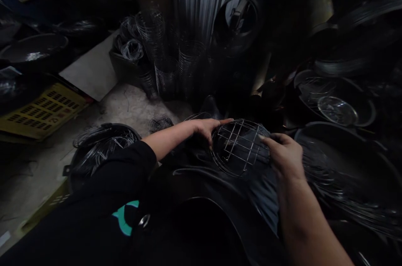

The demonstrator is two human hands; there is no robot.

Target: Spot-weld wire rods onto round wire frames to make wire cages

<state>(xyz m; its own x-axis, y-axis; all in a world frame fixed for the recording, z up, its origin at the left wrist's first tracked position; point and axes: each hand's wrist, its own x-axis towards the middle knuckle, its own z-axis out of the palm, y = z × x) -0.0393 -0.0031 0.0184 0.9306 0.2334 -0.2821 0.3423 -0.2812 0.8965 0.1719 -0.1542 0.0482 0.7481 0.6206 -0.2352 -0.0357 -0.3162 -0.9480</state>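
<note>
A round wire grid (238, 142), with crossed wires inside a ring of rims, is held over my lap, above the dark blue trouser leg (262, 186). At its left rim is my left hand (207, 128), the forefinger stretched along the top edge and the thumb lower down on the side. My right hand (286, 153) is closed in a pinch at the grid's right edge. Its fingertips are slightly blurred, and the exact wire between them is hard to make out. The lower side of the grid is hidden in shadow.
A tub of loose wires (105, 148) stands at left, near a yellow crate (44, 109). Stacked wire baskets (168, 75) are at the back. On the right are a basin of wire rings (345, 165) and another basin (366, 104) holding wire pieces.
</note>
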